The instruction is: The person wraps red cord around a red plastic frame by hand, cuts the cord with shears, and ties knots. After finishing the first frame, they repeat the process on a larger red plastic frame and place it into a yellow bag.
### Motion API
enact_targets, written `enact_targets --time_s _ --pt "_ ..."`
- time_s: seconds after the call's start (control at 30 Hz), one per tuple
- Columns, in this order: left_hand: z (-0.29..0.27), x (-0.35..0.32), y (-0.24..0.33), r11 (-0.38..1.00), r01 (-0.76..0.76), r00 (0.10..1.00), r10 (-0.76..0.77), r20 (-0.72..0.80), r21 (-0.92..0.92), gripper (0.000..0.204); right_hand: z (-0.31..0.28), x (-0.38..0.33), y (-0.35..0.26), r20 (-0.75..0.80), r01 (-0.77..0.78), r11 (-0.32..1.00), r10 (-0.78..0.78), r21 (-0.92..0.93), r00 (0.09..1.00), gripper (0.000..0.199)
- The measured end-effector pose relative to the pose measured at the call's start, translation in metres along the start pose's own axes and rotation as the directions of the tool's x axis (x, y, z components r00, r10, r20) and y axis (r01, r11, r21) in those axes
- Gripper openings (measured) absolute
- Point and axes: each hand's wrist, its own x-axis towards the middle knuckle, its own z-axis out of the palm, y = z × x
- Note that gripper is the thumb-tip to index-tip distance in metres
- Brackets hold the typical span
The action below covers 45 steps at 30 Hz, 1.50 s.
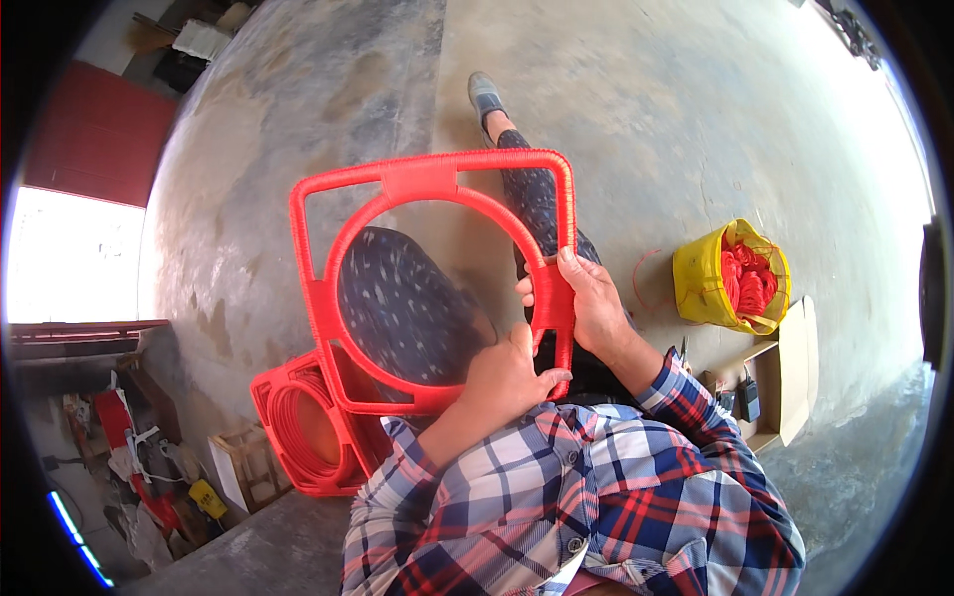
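Across my lap stands a red square frame with rounded corners. A round ring sits inside it, joined to the sides by wide bands, and all of it looks closely wound with red cord. My right hand grips the right side at the band, thumb on top and fingers curled through the ring. Lower down, my left hand closes around the frame near its bottom right corner. Whether a cord end is pinched in the fingers is too small to tell.
Beside my left leg lies a stack of similar red frames. To my right are a yellow bag of red cord bundles and a cardboard box with small dark items. A wooden crate and clutter stand at the lower left.
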Motion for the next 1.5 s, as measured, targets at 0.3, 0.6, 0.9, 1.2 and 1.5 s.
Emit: enact_targets --time_s 0.3,0.6,0.9,1.2,1.5 --pt "-0.023 -0.005 -0.008 0.952 -0.297 0.913 0.262 -0.313 -0.070 0.041 0.005 -0.010 -0.003 0.082 0.057 0.992 -0.048 -0.114 0.996 0.036" --pt "-0.162 0.037 0.001 0.820 -0.203 0.310 0.572 -0.759 0.535 0.044 0.024 -0.026 -0.005 0.182 0.184 0.963 -0.149 -0.194 0.972 0.039" --pt "-0.161 0.042 0.005 0.892 -0.084 0.529 0.418 -0.739 0.445 0.038 0.022 -0.028 0.002 0.176 0.146 0.979 -0.119 -0.146 0.977 0.037" --pt "-0.173 0.029 -0.033 0.847 -0.151 0.348 0.529 -0.774 0.510 0.058 0.003 -0.012 0.001 0.027 0.162 0.986 -0.162 0.032 0.986 0.043" --pt "-0.226 0.017 -0.102 0.479 -0.489 0.830 -0.003 -0.558 -0.729 0.042 -0.027 0.005 -0.015 -0.032 0.159 0.987 -0.159 -0.013 0.987 0.042"
